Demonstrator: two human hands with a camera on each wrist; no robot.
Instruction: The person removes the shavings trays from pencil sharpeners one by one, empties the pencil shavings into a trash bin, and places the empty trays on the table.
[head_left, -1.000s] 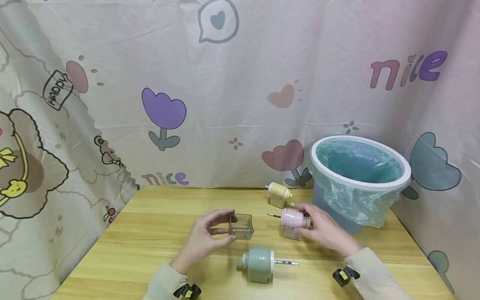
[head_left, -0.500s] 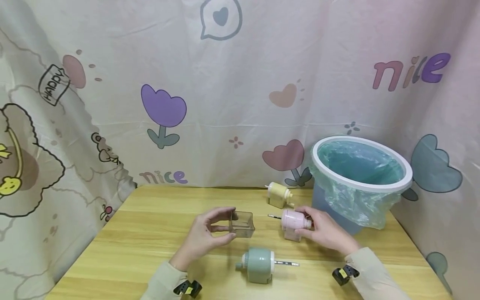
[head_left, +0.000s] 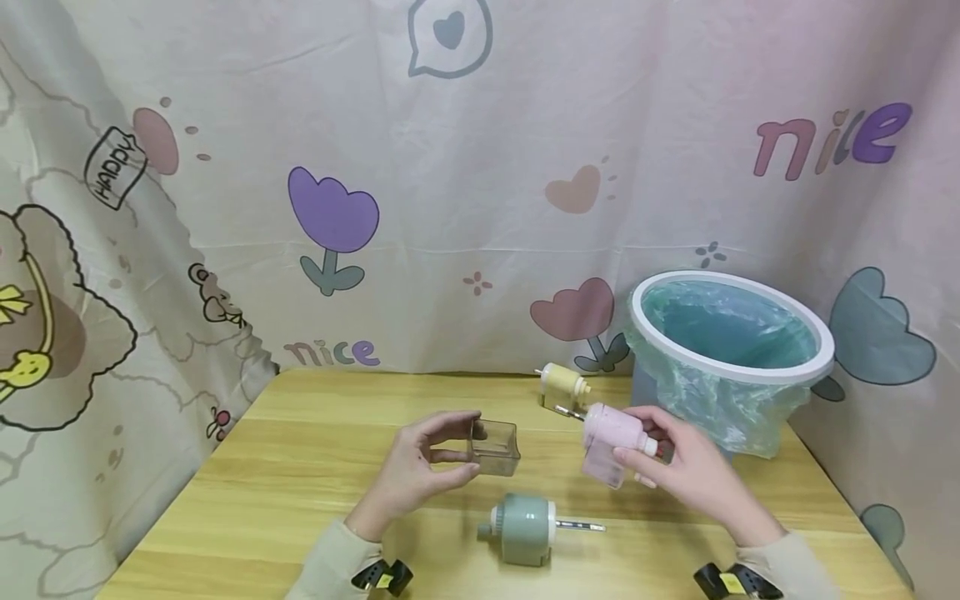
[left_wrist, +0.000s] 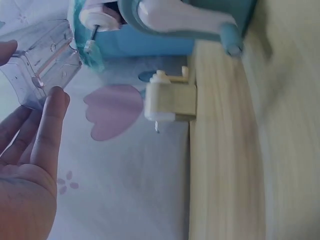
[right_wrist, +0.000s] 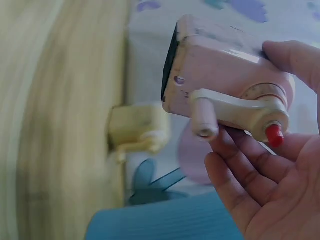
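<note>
In the head view, my left hand [head_left: 416, 467] pinches a clear smoky plastic shavings drawer [head_left: 501, 461] between thumb and fingers. The open-topped drawer [left_wrist: 45, 65] also shows in the left wrist view. My right hand [head_left: 686, 458] grips a pink hand-crank pencil sharpener [head_left: 611, 427], tilted above the table, with a thin dark rod pointing left from its front. In the right wrist view, the pink sharpener's [right_wrist: 215, 65] white crank and red knob face the camera. A green crank pencil sharpener [head_left: 525, 529] stands in front, between both hands, with a thin rod pointing right.
A yellow crank pencil sharpener [head_left: 562, 385] stands at the table's back edge. Right of it is a bin [head_left: 750, 371] with a white rim and green plastic liner. The wooden table [head_left: 322, 433] meets a patterned curtain [head_left: 450, 167] behind.
My right hand has lifted the pink pencil sharpener off the table, tilting it and bringing it slightly to the right. My left hand keeps its hold on the drawer, nearly unmoved.
</note>
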